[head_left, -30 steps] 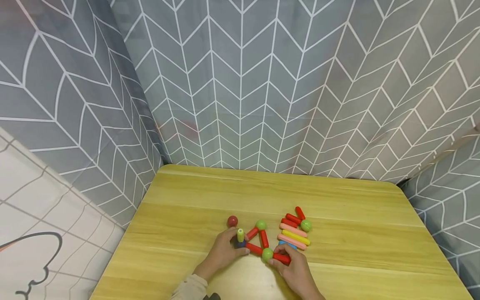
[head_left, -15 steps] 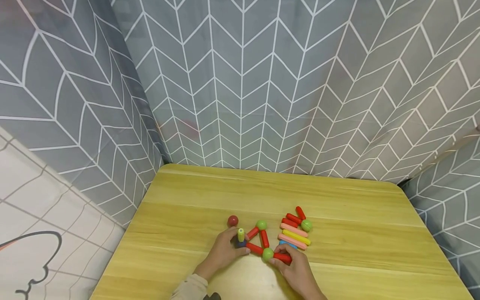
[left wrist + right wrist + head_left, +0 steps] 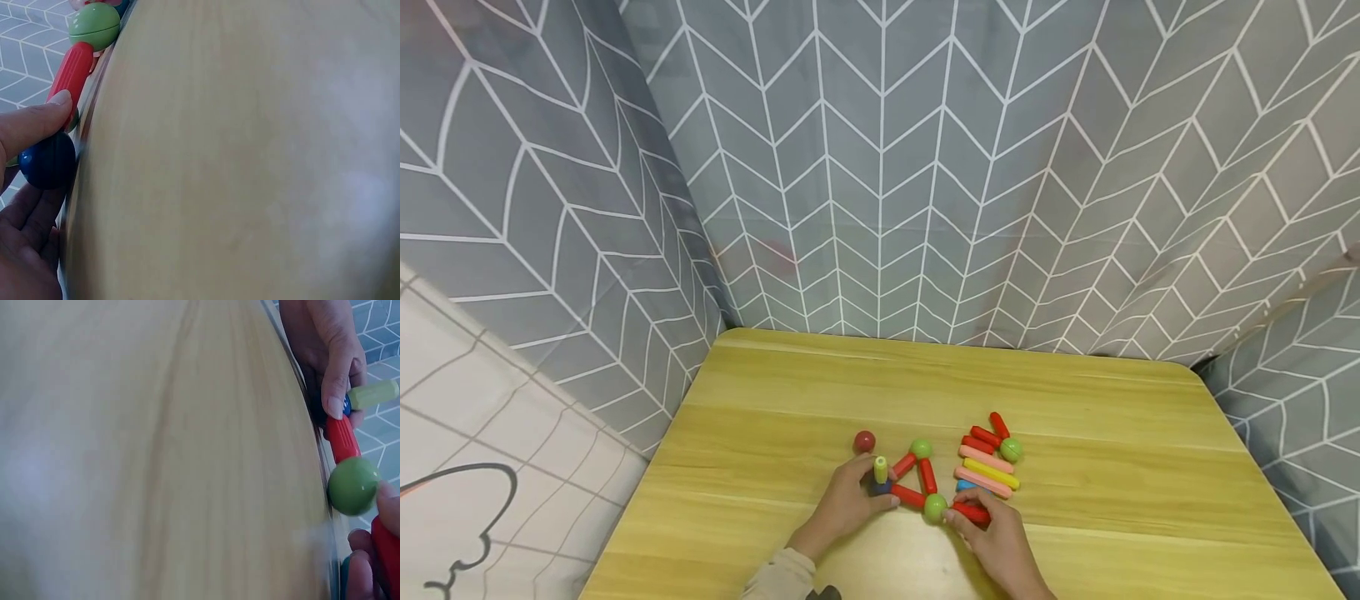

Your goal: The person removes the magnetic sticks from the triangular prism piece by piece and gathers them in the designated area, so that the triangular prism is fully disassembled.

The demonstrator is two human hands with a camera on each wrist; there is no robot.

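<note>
My left hand [image 3: 842, 508] grips a dark blue ball [image 3: 49, 161], its thumb lying on the red rod [image 3: 72, 72] joined to it. A yellow-green rod [image 3: 881, 471] stands up from that ball. Red rods and two green balls complete a triangle with it; the near green ball [image 3: 936, 507] is at the right corner, the far green ball [image 3: 921, 450] at the back. Beside the near ball, my right hand [image 3: 997, 546] pinches a loose red rod [image 3: 385, 553]. A small gap shows between this rod and the ball in the head view.
Right of the triangle lie pink rods, a yellow rod [image 3: 991, 474], a partly covered blue rod [image 3: 966, 485] and several red rods. Another green ball [image 3: 1011, 450] sits beside them. A dark red ball [image 3: 864, 442] rests behind my left hand. Patterned curtains [image 3: 880, 208] border the wooden table [image 3: 760, 392].
My right hand has drawn the red rod slightly right, away from the near green ball it was against. The left hand and the triangle have stayed in place.
</note>
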